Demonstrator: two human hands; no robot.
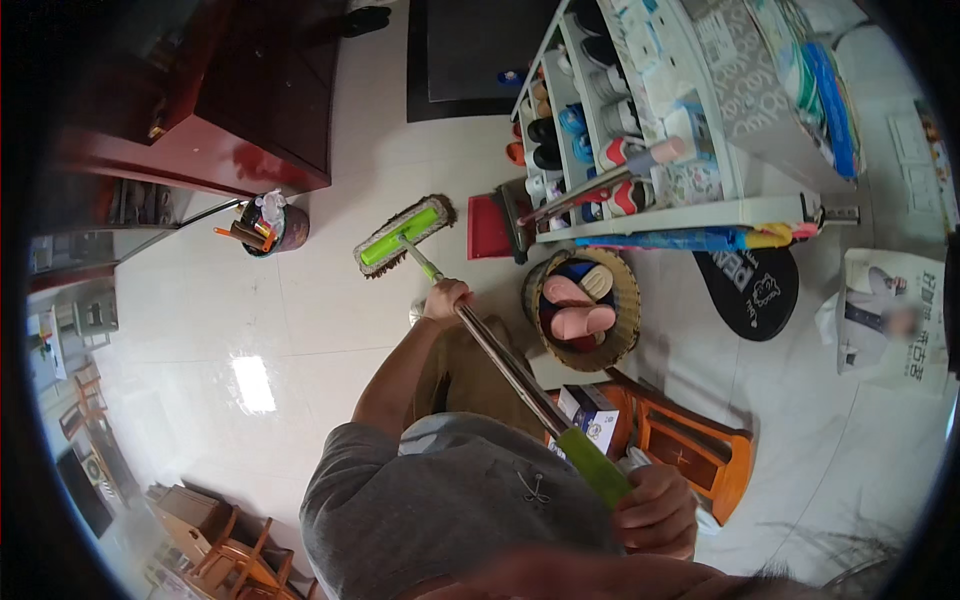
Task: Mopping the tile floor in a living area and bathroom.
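Note:
A flat mop (512, 368) with a metal pole runs slantwise across my body. My left hand (447, 301) is closed around the lower pole, near the green joint. Up at the other end, my right hand (655, 512) wraps the green grip. The mop head (404, 240), a green plate with a grey and brown fringed pad, is on the pale tiled floor ahead of me. Just right of it is a red dustpan (488, 227), its handle leaning toward the shoe rack.
A woven basket (632, 300) of slippers stands at right, below the white shoe rack (690, 212). Left are a dark red cabinet (262, 95) and a filled bin (290, 232). A wooden chair (735, 450) is near my right side; a dark mat (465, 55) lies at the far end.

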